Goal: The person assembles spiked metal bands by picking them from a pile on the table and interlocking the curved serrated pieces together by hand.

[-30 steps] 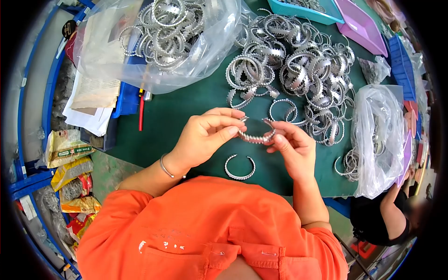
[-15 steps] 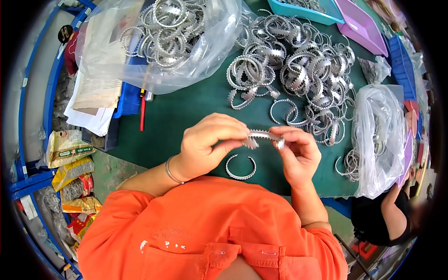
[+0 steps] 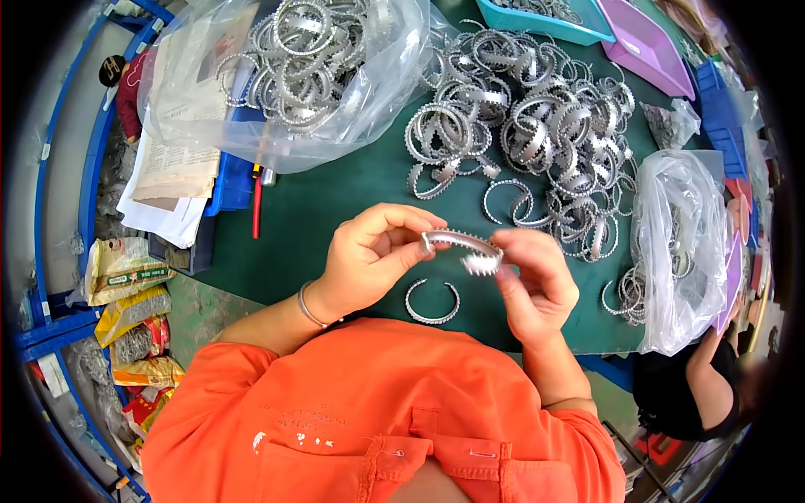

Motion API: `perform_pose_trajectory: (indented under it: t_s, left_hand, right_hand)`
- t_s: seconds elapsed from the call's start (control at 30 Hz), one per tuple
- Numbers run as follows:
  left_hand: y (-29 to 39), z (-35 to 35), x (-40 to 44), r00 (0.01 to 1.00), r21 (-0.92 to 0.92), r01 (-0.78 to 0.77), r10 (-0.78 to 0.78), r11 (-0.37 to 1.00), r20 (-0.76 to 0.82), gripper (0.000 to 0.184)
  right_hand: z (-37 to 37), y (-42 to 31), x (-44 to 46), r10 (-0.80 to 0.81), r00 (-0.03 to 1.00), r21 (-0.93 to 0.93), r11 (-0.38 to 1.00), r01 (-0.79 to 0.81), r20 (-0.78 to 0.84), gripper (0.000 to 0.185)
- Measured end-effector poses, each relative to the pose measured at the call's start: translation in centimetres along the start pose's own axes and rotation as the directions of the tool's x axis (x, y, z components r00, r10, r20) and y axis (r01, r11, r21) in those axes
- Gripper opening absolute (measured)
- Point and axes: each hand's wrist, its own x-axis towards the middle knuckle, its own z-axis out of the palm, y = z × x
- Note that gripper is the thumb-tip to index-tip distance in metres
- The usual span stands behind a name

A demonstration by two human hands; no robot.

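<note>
A silver open metal ring with toothed edges, like a cuff bangle (image 3: 459, 241), is held up above the green table between my two hands. My left hand (image 3: 369, 256) pinches its left end between thumb and fingers. On the other side, the thumb and fingers of my right hand (image 3: 538, 281) close around its right end. One curved end of the bangle hangs down with its teeth showing. Just below, a second open toothed bangle (image 3: 433, 318) lies flat on the table (image 3: 335, 197).
Beyond my hands is a heap of similar bangles (image 3: 537, 126). A clear plastic bag (image 3: 369, 126) at upper left holds more. A red pen (image 3: 256, 205), teal tray (image 3: 553, 29), purple tray (image 3: 646, 50) and another plastic bag (image 3: 688, 243) surround them. Another person (image 3: 679, 394) sits at right.
The held bangle has turned between my fingers, so its left end now sits at my left fingertips and its toothed lower part swings toward the right. The bangle on the table has not moved.
</note>
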Motion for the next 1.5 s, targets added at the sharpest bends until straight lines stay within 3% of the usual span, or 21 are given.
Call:
perform_pose_trajectory:
  t_s: [0.03, 0.1, 0.17, 0.23, 0.3, 0.37, 0.53, 0.57, 0.63, 0.7, 0.77, 0.83, 0.9, 1.0, 1.1, 1.2, 1.23, 1.27, 1.37, 1.43, 1.5]
  left_hand:
    - [0.3, -0.1, 0.1, 1.0, 0.005, -0.005, 0.005, 1.0, 0.001, 0.018]
    - [1.3, -0.5, 0.4, 0.998, 0.084, 0.022, -0.017, 0.996, -0.064, 0.02]
    - [2.7, -1.6, 1.7, 0.984, 0.142, -0.089, 0.108, 0.986, -0.139, 0.021]
    - [5.1, -3.1, 3.4, 0.928, 0.293, -0.273, 0.332, 0.916, -0.171, 0.019]
    - [7.8, -4.4, 5.0, 0.843, 0.487, -0.235, 0.426, 0.841, -0.329, 0.022]
    - [9.8, -5.3, 6.9, 0.776, 0.484, -0.188, 0.431, 0.855, -0.461, 0.032]
    - [9.4, -6.7, 7.8, 0.8, 0.562, -0.223, 0.479, 0.797, -0.362, 0.057]
    - [9.4, -5.8, 8.0, 0.786, 0.621, -0.254, 0.532, 0.742, -0.314, 0.057]
    - [10.3, -5.6, 7.8, 0.83, 0.98, -0.175, 0.549, 0.094, 0.096, 0.054]
    - [10.1, -5.2, 9.0, 0.83, 0.943, -0.227, 0.555, 0.244, 0.056, 0.046]
    - [10.7, -5.7, 11.1, 0.862, 0.976, -0.18, 0.458, -0.125, 0.218, 0.046]
    - [10.9, -6.1, 13.5, 0.831, 0.966, -0.199, 0.494, -0.167, 0.256, 0.04]
    - [11.5, -7.0, 16.0, 0.903, 0.925, -0.106, 0.355, -0.366, 0.244, 0.033]
    - [12.6, -8.3, 17.7, 0.952, 0.938, -0.007, 0.283, -0.346, 0.112, 0.034]
    - [12.5, -7.7, 16.5, 0.974, 0.943, 0.084, 0.226, -0.322, -0.01, 0.04]
    - [12.4, -9.3, 16.4, 0.914, 0.945, 0.157, 0.404, -0.286, -0.03, 0.033]
    - [12.2, -9.8, 16.1, 0.891, 0.94, 0.177, 0.453, -0.29, -0.028, 0.029]
    - [11.9, -10.4, 15.6, 0.846, 0.955, 0.11, 0.531, -0.276, 0.056, 0.024]
    - [12.8, -6.8, 13.0, 0.595, 0.936, -0.281, 0.727, -0.212, 0.343, 0.01]
    - [11.8, -3.1, 8.8, 0.73, 0.907, -0.418, 0.609, 0.041, 0.309, 0.009]
    - [9.0, -1.2, 5.5, 0.955, 0.805, -0.291, 0.198, 0.517, 0.219, 0.02]
  right_hand:
    - [0.9, -0.2, -0.3, 0.162, 0.979, 0.195, 0.971, -0.137, -0.123, 0.036]
    - [0.3, 0.4, -0.2, 0.336, 0.942, 0.019, 0.942, -0.336, -0.004, 0.034]
    - [-0.5, 0.3, 0.6, 0.258, 0.901, -0.369, 0.922, -0.121, 0.348, 0.026]
    - [0.6, 0.5, 0.2, 0.128, 0.859, -0.378, 0.922, 0.081, 0.496, 0.026]
    - [1.4, -0.2, 0.3, 0.148, 0.74, -0.388, 0.907, 0.163, 0.656, 0.027]
    - [2.0, 0.4, -0.1, 0.126, 0.688, -0.36, 0.91, 0.206, 0.714, 0.027]
    - [1.7, 1.2, -0.2, 0.168, 0.658, -0.467, 0.828, 0.31, 0.734, 0.025]
    - [1.7, 1.1, -0.2, 0.161, 0.655, -0.466, 0.824, 0.322, 0.738, 0.025]
    - [1.9, 0.9, 0.0, 0.166, 0.74, -0.575, 0.744, 0.339, 0.651, 0.023]
    - [1.9, 0.7, 0.1, 0.176, 0.734, -0.594, 0.721, 0.357, 0.656, 0.022]
    - [1.8, 0.9, 0.3, 0.177, 0.728, -0.604, 0.701, 0.38, 0.663, 0.021]
    - [1.9, 1.0, 0.5, 0.171, 0.727, -0.606, 0.692, 0.392, 0.665, 0.019]
    - [1.8, 0.8, 0.8, 0.222, 0.709, -0.627, 0.68, 0.379, 0.67, 0.018]
    - [1.0, 0.3, 1.4, 0.249, 0.728, -0.645, 0.689, 0.329, 0.638, 0.019]
    - [0.1, 0.0, 2.1, 0.345, 0.857, -0.525, 0.844, -0.105, 0.382, 0.024]
    - [-1.2, 1.1, 2.1, 0.323, 0.906, -0.465, 0.869, -0.169, 0.275, 0.024]
    - [-1.3, 1.8, 1.5, 0.435, 0.885, -0.387, 0.854, -0.347, 0.167, 0.022]
    - [-1.0, 1.0, 1.8, 0.572, 0.81, -0.2, 0.815, -0.544, 0.129, 0.021]
    - [-0.7, 0.3, 2.0, 0.662, 0.736, 0.123, 0.726, -0.676, 0.14, 0.021]
    - [-0.6, 0.4, 1.9, 0.65, 0.745, 0.223, 0.712, -0.665, 0.148, 0.021]
    - [-0.4, 0.7, 1.6, 0.642, 0.754, 0.237, 0.718, -0.655, 0.138, 0.02]
